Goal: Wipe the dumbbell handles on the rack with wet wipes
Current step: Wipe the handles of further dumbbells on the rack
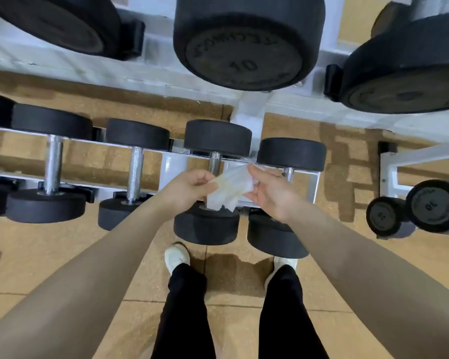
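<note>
Two hands meet over the lower rack [306,177], and between them we hold one wet wipe [231,186]. Our left hand [189,189] pinches the wipe's left edge with curled fingers, and our right hand [272,193] pinches its right side between thumb and fingers, so each grip is closed on the wipe. The wipe is white and partly folded; its long axis runs from lower left to upper right, and its upper corner points toward the far end of the rack. It hangs in the air, just above the third dumbbell [215,137] from the left, and hides most of that handle [214,161]. Four dumbbells lie side by side on the lower rack, their long axes running away from us, black heads near and far, steel handles between. The fourth dumbbell [290,154] lies just right of the wipe, partly behind our right hand. The second handle [135,174] and the first [53,164] stand bare to the left. Above, larger dumbbells sit on the upper rack [156,71]; one head [246,42] reads 10. Below, we see our white shoes [176,256] on the tan floor [36,255].
</note>
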The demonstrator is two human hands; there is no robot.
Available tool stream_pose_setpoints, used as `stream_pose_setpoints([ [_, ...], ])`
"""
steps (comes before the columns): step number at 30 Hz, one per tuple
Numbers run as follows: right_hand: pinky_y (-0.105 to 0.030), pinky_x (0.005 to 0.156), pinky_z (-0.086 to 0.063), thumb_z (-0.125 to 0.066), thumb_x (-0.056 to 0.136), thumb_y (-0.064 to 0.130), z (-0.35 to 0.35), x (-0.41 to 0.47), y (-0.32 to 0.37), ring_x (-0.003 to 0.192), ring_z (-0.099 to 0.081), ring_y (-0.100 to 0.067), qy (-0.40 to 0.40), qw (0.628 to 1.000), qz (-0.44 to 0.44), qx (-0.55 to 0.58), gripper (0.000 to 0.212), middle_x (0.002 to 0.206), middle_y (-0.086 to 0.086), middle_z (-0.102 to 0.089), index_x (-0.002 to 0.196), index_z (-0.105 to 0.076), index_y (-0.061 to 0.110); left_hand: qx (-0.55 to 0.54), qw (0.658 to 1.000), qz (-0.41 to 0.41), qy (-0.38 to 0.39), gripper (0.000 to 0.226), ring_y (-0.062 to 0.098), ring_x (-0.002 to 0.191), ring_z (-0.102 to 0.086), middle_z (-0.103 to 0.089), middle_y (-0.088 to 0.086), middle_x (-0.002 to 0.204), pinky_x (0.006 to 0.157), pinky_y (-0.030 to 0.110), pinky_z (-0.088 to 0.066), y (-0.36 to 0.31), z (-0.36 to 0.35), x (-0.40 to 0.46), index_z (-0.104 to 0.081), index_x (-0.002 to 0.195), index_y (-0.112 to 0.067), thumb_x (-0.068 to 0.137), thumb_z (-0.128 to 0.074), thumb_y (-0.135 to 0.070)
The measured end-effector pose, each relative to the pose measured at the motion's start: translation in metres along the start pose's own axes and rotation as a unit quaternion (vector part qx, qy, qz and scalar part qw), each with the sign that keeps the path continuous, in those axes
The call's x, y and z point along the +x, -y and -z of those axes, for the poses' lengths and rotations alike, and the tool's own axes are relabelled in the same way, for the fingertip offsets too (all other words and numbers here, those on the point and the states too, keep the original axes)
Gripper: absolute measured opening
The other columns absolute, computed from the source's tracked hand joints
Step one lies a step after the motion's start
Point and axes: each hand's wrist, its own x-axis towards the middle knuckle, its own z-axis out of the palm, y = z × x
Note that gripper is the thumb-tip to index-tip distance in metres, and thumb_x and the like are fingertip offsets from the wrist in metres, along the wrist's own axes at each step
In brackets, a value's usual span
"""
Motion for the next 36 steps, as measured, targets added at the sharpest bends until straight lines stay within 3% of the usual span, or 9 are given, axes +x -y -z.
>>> stream_pose_setpoints([
  [6, -0.037, 0.083, -0.053, -0.048, 0.097, 0.031, -0.017, 0.019, -0.019, 0.106, -0.062, -0.029, -0.079, 0.995, -0.025, 0.049, 0.037, 0.118, -0.017, -0.063, 0.121, -0.057, 0.004, 0.075, 0.997, 0.024, 0.019, 0.009, 0.017, 0.094, -0.063, -0.068, -0.002, 0.095, 0.091, 0.030, -0.049, 0.014, 0.015, 0.025, -0.063, 0.088, -0.022, 0.092, -0.056, -0.024],
  [10, -0.044, 0.095, -0.048, -0.052, 0.093, 0.039, -0.005, 0.044, -0.033, 0.102, -0.061, -0.029, -0.263, 0.960, 0.021, -0.091, 0.019, 0.110, -0.012, -0.065, 0.092, -0.059, 0.022, 0.155, 0.987, 0.046, -0.006, 0.018, 0.008, 0.105, -0.050, -0.055, -0.008, 0.113, 0.089, 0.020, -0.036, 0.026, 0.020, 0.043, -0.057, 0.111, -0.021, 0.095, -0.051, -0.027],
  [13, -0.037, 0.090, -0.044, -0.044, 0.098, 0.032, -0.004, 0.062, -0.038, 0.100, -0.057, -0.027, -0.324, 0.928, 0.045, -0.175, 0.021, 0.103, -0.012, -0.060, 0.100, -0.054, 0.014, 0.198, 0.978, 0.063, -0.002, 0.028, 0.010, 0.105, -0.050, -0.052, -0.007, 0.110, 0.087, 0.019, -0.037, 0.040, 0.025, 0.053, -0.054, 0.121, -0.014, 0.095, -0.052, -0.024],
  [18, -0.022, 0.073, -0.041, -0.032, 0.102, 0.025, -0.006, 0.113, -0.047, 0.089, -0.048, -0.020, -0.309, 0.902, -0.001, -0.301, 0.035, 0.076, 0.002, -0.046, 0.126, -0.048, 0.005, 0.173, 0.983, 0.061, 0.001, 0.029, 0.014, 0.100, -0.053, -0.056, -0.001, 0.110, 0.080, 0.017, -0.038, 0.055, 0.025, 0.061, -0.056, 0.119, -0.010, 0.092, -0.057, -0.021],
  [22, -0.034, 0.096, -0.040, -0.032, 0.101, 0.018, -0.030, 0.129, -0.058, 0.110, -0.052, -0.027, -0.250, 0.933, 0.015, -0.258, 0.037, 0.119, -0.008, -0.055, 0.134, -0.044, 0.008, 0.186, 0.979, 0.079, 0.029, 0.030, 0.012, 0.108, -0.052, -0.058, -0.004, 0.115, 0.089, 0.017, -0.036, 0.067, 0.027, 0.059, -0.058, 0.120, -0.018, 0.091, -0.057, -0.028],
  [26, -0.022, 0.083, -0.036, -0.032, 0.096, 0.006, -0.036, 0.130, -0.074, 0.095, -0.042, -0.017, -0.202, 0.913, 0.071, -0.347, 0.039, 0.105, 0.002, -0.044, 0.130, -0.050, 0.012, 0.226, 0.968, 0.064, 0.090, 0.034, 0.008, 0.117, -0.047, -0.053, -0.008, 0.125, 0.093, 0.018, -0.033, 0.076, 0.036, 0.055, -0.053, 0.128, -0.021, 0.095, -0.050, -0.029],
  [29, -0.026, 0.079, -0.042, -0.031, 0.094, -0.001, -0.026, 0.103, -0.092, 0.095, -0.052, -0.022, -0.186, 0.876, 0.066, -0.440, 0.042, 0.114, -0.008, -0.058, 0.129, -0.052, 0.006, 0.267, 0.950, 0.067, 0.146, 0.036, 0.011, 0.121, -0.047, -0.052, -0.006, 0.133, 0.095, 0.021, -0.034, 0.080, 0.040, 0.050, -0.051, 0.131, -0.025, 0.096, -0.048, -0.032],
  [32, -0.042, 0.090, -0.046, -0.033, 0.091, -0.004, -0.033, 0.082, -0.107, 0.107, -0.055, -0.038, -0.190, 0.858, 0.044, -0.475, 0.037, 0.122, -0.022, -0.058, 0.122, -0.053, -0.003, 0.295, 0.935, 0.060, 0.185, 0.037, 0.012, 0.122, -0.048, -0.052, -0.004, 0.135, 0.097, 0.020, -0.034, 0.087, 0.047, 0.043, -0.052, 0.130, -0.025, 0.094, -0.051, -0.032],
  [36, -0.039, 0.100, -0.041, -0.035, 0.097, 0.002, -0.041, 0.093, -0.094, 0.119, -0.050, -0.036, -0.221, 0.884, 0.052, -0.409, 0.039, 0.133, -0.020, -0.051, 0.135, -0.046, 0.003, 0.317, 0.923, 0.006, 0.217, 0.039, 0.012, 0.121, -0.049, -0.054, -0.004, 0.133, 0.101, 0.022, -0.036, 0.093, 0.051, 0.046, -0.052, 0.129, -0.022, 0.092, -0.056, -0.030],
])
